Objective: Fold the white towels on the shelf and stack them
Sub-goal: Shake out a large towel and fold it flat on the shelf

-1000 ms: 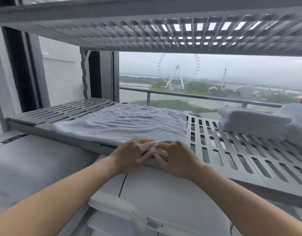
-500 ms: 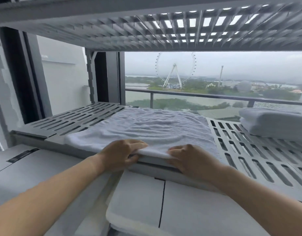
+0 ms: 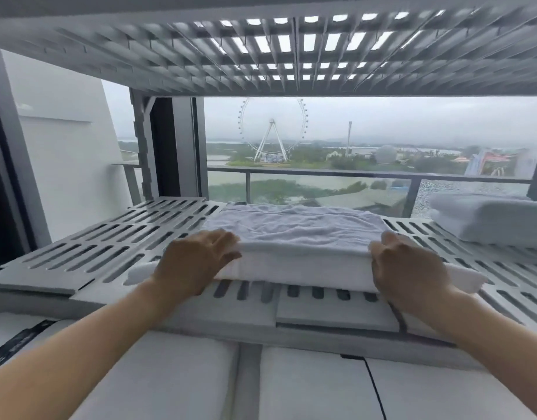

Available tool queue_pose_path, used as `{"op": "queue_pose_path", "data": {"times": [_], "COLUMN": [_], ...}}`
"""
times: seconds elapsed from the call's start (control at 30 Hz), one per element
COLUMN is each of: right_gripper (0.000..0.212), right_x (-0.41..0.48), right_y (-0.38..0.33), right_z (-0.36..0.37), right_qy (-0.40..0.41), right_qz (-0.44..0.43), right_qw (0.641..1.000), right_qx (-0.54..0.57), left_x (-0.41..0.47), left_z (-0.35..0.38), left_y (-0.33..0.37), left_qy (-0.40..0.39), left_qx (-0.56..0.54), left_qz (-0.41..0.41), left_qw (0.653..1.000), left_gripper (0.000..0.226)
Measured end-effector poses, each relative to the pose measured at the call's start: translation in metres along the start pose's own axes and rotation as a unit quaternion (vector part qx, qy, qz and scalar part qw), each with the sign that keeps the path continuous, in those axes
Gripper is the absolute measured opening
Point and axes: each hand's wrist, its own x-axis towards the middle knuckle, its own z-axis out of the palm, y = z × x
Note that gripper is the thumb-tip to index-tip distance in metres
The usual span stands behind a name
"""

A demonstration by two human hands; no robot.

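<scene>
- Left hand (image 3: 194, 262) and right hand (image 3: 408, 265): fingers curled closed on the white towel (image 3: 294, 237), gripping its raised near fold at both ends.
- The towel lies beyond the fingers on the slatted shelf (image 3: 88, 250).
- Risk: uneven pull could skew the fold or drag it off the edge.
- Folded towels (image 3: 488, 219) sit right of the fingers.

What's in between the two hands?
The white towel being folded. In the head view, the left hand grips its near edge on one side and the right hand on the other, towel spanning the gap.
</scene>
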Motion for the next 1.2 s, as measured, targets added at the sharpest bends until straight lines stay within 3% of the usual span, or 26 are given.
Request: {"op": "queue_pose_path", "data": {"times": [0.17,0.47,0.6,0.73,0.9,1.2], "right_gripper": [0.021,0.020,0.016,0.021,0.033,0.036], "right_x": [0.043,0.136,0.165,0.173,0.164,0.128], "right_y": [0.011,0.041,0.045,0.050,0.056,0.055], "right_z": [0.024,0.081,0.115,0.139,0.145,0.116], "right_qy": [0.004,-0.002,-0.046,-0.131,-0.185,-0.200], "right_qz": [0.030,0.006,0.024,0.028,0.032,-0.011], "right_qw": [0.999,0.995,0.991,0.971,0.931,0.939], "right_qx": [0.014,0.101,0.121,0.197,0.314,0.280], "left_x": [0.045,0.111,0.122,0.115,0.104,0.072], "left_z": [0.039,0.129,0.167,0.191,0.193,0.151], "left_y": [-0.029,-0.060,-0.063,-0.069,-0.071,-0.056], "left_qy": [-0.045,-0.120,-0.193,-0.305,-0.315,-0.317], "left_qx": [0.024,0.026,0.016,-0.076,-0.147,-0.148], "left_qz": [0.034,-0.018,-0.054,-0.126,-0.132,-0.091], "left_qw": [0.998,0.992,0.980,0.941,0.928,0.932], "left_gripper": [0.028,0.026,0.024,0.034,0.023,0.024]}}
